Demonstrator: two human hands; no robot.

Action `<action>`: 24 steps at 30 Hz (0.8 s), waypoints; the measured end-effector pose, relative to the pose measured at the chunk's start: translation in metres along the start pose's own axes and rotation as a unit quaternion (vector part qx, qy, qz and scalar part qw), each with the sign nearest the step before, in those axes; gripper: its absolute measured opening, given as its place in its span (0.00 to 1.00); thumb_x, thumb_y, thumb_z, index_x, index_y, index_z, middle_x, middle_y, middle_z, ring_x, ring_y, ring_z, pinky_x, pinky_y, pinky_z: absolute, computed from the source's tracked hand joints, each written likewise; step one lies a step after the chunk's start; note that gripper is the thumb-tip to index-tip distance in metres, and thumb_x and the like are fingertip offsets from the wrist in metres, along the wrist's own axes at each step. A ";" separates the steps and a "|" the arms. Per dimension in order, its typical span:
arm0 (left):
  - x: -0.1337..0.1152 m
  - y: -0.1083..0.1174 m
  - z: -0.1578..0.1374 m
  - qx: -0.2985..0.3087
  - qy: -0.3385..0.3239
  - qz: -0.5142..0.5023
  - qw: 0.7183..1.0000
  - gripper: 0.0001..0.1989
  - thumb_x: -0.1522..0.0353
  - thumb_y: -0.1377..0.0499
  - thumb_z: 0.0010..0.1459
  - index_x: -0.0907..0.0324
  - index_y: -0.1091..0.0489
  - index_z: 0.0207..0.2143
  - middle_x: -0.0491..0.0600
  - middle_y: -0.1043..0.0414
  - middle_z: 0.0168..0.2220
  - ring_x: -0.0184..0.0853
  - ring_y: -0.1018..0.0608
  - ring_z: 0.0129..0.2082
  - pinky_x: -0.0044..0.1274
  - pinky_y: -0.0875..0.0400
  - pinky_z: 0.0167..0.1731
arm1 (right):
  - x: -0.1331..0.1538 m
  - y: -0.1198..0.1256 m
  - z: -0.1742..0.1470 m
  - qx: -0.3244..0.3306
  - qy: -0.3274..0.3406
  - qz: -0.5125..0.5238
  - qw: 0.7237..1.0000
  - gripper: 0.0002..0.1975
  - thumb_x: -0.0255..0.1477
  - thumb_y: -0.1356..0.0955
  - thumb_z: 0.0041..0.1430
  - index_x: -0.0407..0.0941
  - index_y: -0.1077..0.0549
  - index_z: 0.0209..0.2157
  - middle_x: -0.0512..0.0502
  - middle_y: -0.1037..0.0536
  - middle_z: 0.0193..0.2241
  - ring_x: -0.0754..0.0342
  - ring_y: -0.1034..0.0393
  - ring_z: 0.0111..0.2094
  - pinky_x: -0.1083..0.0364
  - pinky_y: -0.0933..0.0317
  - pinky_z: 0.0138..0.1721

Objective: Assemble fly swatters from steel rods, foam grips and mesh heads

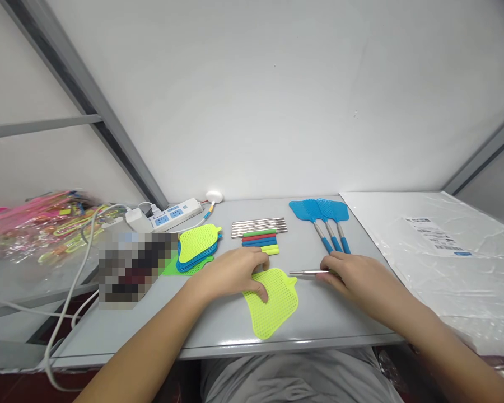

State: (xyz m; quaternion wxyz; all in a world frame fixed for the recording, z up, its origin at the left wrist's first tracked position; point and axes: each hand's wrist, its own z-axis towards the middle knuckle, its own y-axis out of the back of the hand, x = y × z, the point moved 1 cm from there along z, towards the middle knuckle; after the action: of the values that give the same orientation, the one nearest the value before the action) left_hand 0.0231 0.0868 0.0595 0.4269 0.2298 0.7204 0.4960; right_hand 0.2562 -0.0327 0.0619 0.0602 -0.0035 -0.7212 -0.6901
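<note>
My left hand (243, 274) pinches the left edge of a yellow-green fly swatter head (277, 308), a perforated paddle whose short stem points right. Closed around a thin metal telescopic rod (303, 272) is my right hand (348, 271); the rod's tip lies close to that stem, and its other end is hidden in my fingers. Beyond my hands lie several silver rods (258, 226) with green, red, blue and yellow grip sleeves (259, 241) in front. Three blue fly swatters (325, 212) with metal shafts and blue handles rest behind my right hand.
A stack of yellow, blue and green swatter heads (199, 244) sits left of my left hand. Behind it is a white power strip (176, 214) with cables. A white wrapped package (437, 252) covers the right side. Bagged colourful items (46, 224) lie far left.
</note>
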 end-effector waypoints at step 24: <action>-0.002 0.004 -0.005 -0.082 -0.030 -0.046 0.995 0.26 0.50 0.35 0.51 0.56 0.27 0.46 0.50 0.29 0.45 0.42 0.26 0.45 0.28 0.35 0.43 | 0.018 -0.024 0.006 0.073 -0.020 0.219 0.973 0.08 0.36 0.35 0.63 0.47 0.34 0.35 0.45 0.22 0.33 0.49 0.28 0.33 0.56 0.48 0.29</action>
State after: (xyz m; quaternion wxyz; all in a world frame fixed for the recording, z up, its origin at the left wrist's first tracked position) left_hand 0.0196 0.0838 0.0647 0.4883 0.1754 0.6742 0.5257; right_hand 0.2360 -0.0290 0.0396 0.1961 -0.1708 -0.7522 -0.6054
